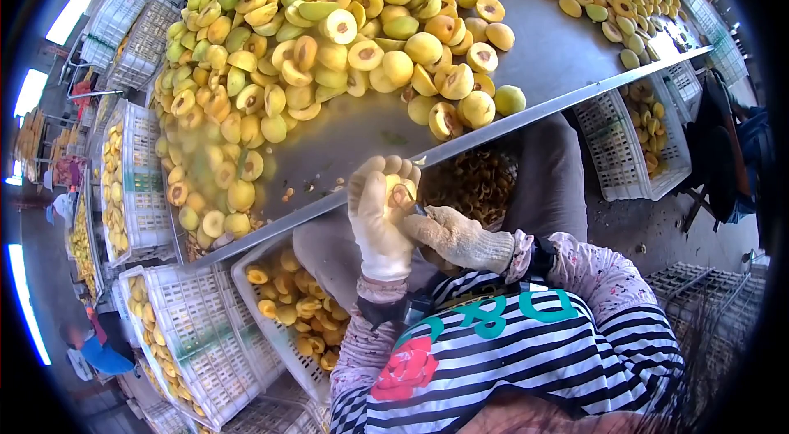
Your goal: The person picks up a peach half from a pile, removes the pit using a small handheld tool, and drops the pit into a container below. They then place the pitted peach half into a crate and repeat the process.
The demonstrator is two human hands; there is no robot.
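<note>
My left hand (380, 216), in a pale work glove, is closed around a yellow peach half (399, 191) with its cut side up, just in front of the metal table's edge. My right hand (460, 238), in a knit glove, grips a small dark tool (419, 210) whose thin curved tip lies against the cut face; most of its handle is hidden. Beyond the hands, halved yellow peaches (329, 48) are heaped on the metal table (534, 39), many with brown pit cavities showing. Below, between my knees, a container holds brown scraps (470, 186).
A white crate (283, 352) of peach halves stands by my left leg, and another (616, 146) is under the table at right. More crates (197, 343) line the left side. A raised metal rim (460, 142) runs along the table's near edge. Other people are partly visible.
</note>
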